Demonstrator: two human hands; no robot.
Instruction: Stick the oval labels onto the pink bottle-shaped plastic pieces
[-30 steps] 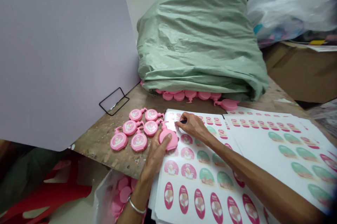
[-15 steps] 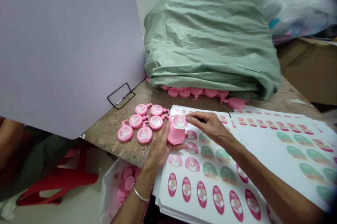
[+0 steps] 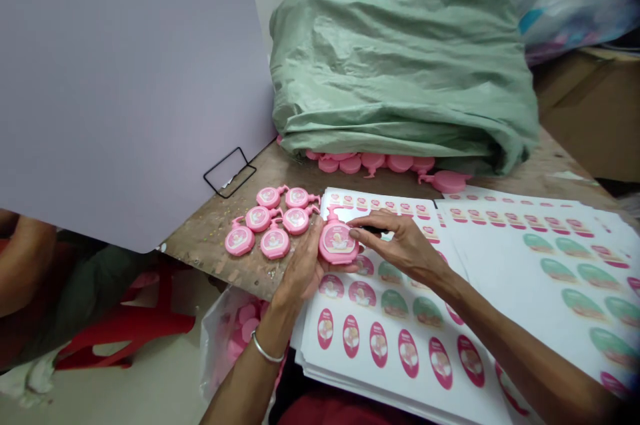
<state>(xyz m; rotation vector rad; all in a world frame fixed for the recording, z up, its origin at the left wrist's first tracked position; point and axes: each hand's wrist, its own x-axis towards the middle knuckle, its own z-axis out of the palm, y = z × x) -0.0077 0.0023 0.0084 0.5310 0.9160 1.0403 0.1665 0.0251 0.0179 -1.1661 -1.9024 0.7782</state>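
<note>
My left hand (image 3: 306,266) holds a pink pump-shaped bottle (image 3: 333,253) from its left side and below, over the edge of a sticker sheet. A round label (image 3: 338,237) lies on the bottle's front face. The fingertips of my right hand (image 3: 395,238) touch the label's right edge, and a small dark object (image 3: 376,230) shows between these fingers. Several labelled pink bottles (image 3: 275,242) lie to the left on the wooden table (image 3: 200,238). Under both hands spreads a stack of sticker sheets (image 3: 365,372) with pink and green labels.
A big green sack (image 3: 400,58) stands at the back, with pink bottles (image 3: 449,181) below its edge. A black wire stand (image 3: 230,173) is beside a grey panel (image 3: 125,92). At lower left are a plastic bag of pink pieces (image 3: 215,338), a red stool (image 3: 125,332) and another person's arm (image 3: 30,265).
The label, held above the bottle by my right hand before, now lies against its front. My right hand has moved slightly down relative to the bottle. The view has shifted a little.
</note>
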